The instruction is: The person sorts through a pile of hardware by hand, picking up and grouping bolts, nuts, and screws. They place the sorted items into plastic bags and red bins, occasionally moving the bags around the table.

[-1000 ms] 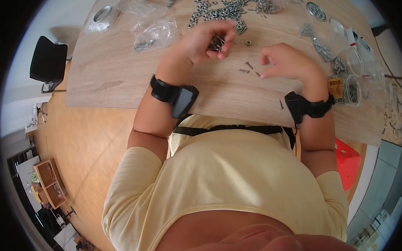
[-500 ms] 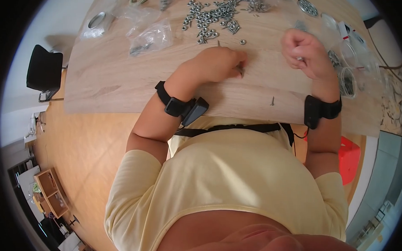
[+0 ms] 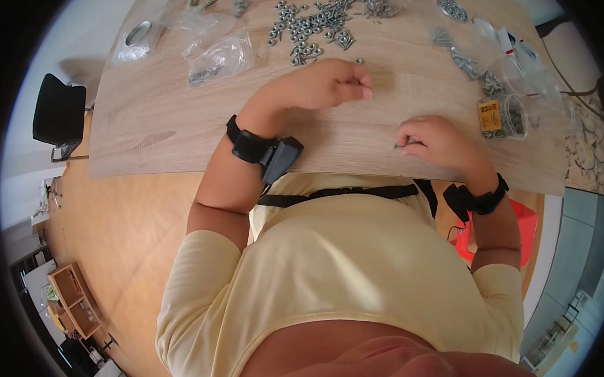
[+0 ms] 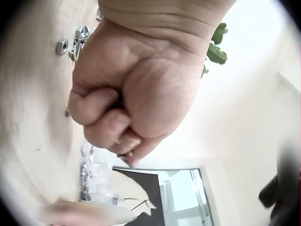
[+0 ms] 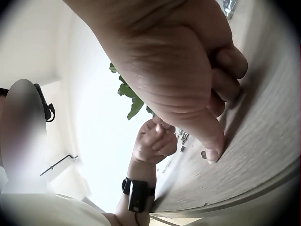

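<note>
My left hand (image 3: 329, 84) is held over the middle of the table, its fingers curled into a loose fist round some screws. In the left wrist view a small dark bit of a screw (image 4: 123, 157) pokes out by the fingertips; the rest is hidden in the palm. Close to the table's front edge, my right hand (image 3: 440, 141) has its thumb and finger at a single screw (image 3: 398, 146), pinching it. The right wrist view shows that screw's round head (image 5: 203, 154) beside the thumb tip, low at the tabletop.
Beyond the left hand lie a spread of nuts and bolts (image 3: 308, 26) and one lone nut (image 3: 359, 60). A clear plastic bag (image 3: 223, 56) lies to the left. On the right are a jar with a yellow label (image 3: 491, 115) and a pile of bolts (image 3: 463, 61).
The left hand has turned over and closed round its screws. The right hand swung right, then came down to the loose screw near the front edge. Screws between the hands are no longer seen there.
</note>
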Demonstrator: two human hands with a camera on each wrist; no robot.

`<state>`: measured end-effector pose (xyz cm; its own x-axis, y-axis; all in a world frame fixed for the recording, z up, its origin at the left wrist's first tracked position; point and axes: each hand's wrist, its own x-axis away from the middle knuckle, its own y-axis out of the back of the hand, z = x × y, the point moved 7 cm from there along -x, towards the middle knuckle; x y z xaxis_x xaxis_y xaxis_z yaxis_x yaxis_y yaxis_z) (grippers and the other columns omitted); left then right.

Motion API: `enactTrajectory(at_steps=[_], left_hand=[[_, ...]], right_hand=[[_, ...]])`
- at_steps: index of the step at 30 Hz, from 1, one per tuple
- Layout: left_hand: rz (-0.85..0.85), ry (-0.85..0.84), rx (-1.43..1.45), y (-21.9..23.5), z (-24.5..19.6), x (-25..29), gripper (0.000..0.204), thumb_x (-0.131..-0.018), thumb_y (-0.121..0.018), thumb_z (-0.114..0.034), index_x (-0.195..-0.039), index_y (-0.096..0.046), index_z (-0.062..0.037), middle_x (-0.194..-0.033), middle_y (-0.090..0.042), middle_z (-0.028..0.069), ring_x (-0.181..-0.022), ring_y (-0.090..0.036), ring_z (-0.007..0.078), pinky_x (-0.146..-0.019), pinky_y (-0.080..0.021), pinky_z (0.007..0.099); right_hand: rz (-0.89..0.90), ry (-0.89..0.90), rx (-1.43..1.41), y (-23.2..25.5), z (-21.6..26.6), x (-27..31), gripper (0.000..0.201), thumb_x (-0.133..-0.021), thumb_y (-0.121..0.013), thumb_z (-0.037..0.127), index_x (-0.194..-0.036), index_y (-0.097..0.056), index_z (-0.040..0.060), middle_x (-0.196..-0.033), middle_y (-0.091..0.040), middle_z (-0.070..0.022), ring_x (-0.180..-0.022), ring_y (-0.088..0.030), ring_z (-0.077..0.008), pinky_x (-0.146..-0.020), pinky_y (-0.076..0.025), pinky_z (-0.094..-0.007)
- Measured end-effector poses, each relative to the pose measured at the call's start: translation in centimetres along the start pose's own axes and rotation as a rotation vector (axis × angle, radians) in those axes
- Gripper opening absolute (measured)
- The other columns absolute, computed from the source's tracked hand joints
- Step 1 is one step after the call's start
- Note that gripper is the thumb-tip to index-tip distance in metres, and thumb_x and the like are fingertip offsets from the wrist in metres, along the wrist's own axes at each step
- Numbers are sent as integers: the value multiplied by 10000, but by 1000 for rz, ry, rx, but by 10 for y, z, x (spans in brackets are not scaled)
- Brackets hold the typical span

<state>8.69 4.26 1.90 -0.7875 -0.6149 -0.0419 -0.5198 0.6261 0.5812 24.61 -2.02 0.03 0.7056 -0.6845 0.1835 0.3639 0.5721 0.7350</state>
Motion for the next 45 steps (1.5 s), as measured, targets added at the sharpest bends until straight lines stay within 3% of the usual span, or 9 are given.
enactTrajectory(at_steps=[3,5,9,10,14,23,25,41,45], left_hand=[[21,191,705,17,16,7,218,-949,-466,-214,-994,-570,-28,-630,-514,8,-542,-449,107,-511,-369,222],[58,-137,1466,38,10,10,212,-961,-444,-218,-990,-520,-23,-623,-433,-32,-490,-369,70,-459,-289,184],[197,-388,1975,61,16,11,144,-931,-460,-176,-949,-483,-36,-653,-419,-20,-491,-365,76,-431,-290,203],[146,-365,1927,65,22,12,111,-909,-463,-154,-913,-479,-44,-682,-438,-10,-494,-370,73,-420,-286,208],[-176,-94,1730,71,51,14,92,-861,-482,-143,-858,-473,-51,-670,-460,5,-459,-363,69,-412,-295,200],[-456,580,-112,90,75,41,219,-805,-625,-232,-832,-669,-19,-603,-562,43,-572,-525,152,-508,-397,286],[-443,629,-184,88,77,41,245,-785,-650,-267,-819,-671,-25,-642,-594,71,-603,-558,183,-545,-422,307],[-346,604,-306,65,76,26,273,-716,-674,-277,-772,-656,-10,-630,-617,116,-586,-594,214,-552,-465,330],[-282,598,-385,56,65,22,238,-736,-643,-244,-782,-654,-11,-665,-629,120,-589,-598,214,-553,-468,333]], right_hand=[[-33,118,103,-3,0,-11,108,-766,-629,123,-828,-579,50,-744,-594,-77,-655,-563,-232,-589,-434,-326],[-58,155,126,2,5,-22,100,-777,-621,130,-805,-577,45,-728,-586,-65,-648,-556,-213,-577,-431,-322],[46,51,-889,24,-10,-56,59,-791,-571,94,-806,-558,38,-688,-528,-21,-600,-483,-121,-495,-352,-255],[85,170,-1474,35,-8,-63,51,-790,-556,78,-822,-560,39,-673,-502,-6,-586,-451,-88,-472,-314,-231],[-66,109,-1532,54,8,-98,94,-769,-551,63,-860,-557,36,-654,-486,-13,-562,-421,-65,-450,-257,-214],[-272,42,-24,34,23,-161,198,-755,-634,134,-948,-643,96,-595,-458,-8,-535,-417,-120,-503,-358,-283],[-298,36,85,32,26,-165,220,-730,-652,174,-945,-646,124,-803,-644,-118,-772,-617,-291,-694,-483,-392],[-197,-60,461,27,23,-162,148,-677,-643,176,-756,-640,51,-698,-630,-108,-668,-614,-259,-621,-488,-367],[-247,39,-576,67,-15,-149,165,-715,-574,161,-823,-590,36,-614,-531,-47,-527,-485,-163,-490,-385,-285]])
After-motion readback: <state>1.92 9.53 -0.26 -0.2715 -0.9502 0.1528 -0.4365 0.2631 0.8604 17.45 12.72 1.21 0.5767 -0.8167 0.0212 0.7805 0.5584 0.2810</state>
